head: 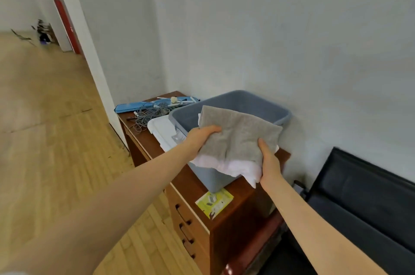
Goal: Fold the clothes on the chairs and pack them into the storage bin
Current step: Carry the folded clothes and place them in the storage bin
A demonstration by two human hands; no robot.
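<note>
- The left hand [203, 137] grips the near left edge of a folded stack of clothes [238, 140], grey on top, pale pink below.
- The right hand [269, 162] clutches the stack's near right corner, thumb on the grey cloth.
- The stack is held over the near rim of the grey storage bin [258, 104].
- The bin stands on a brown wooden cabinet [226, 221], beside what looks like its white lid [160, 128].
- A black chair [363, 198] stands at right.

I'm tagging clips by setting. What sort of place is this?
Probably an office or workroom: a wooden drawer cabinet against a bare wall, tangled cables on top, a black chair beside it.
</note>
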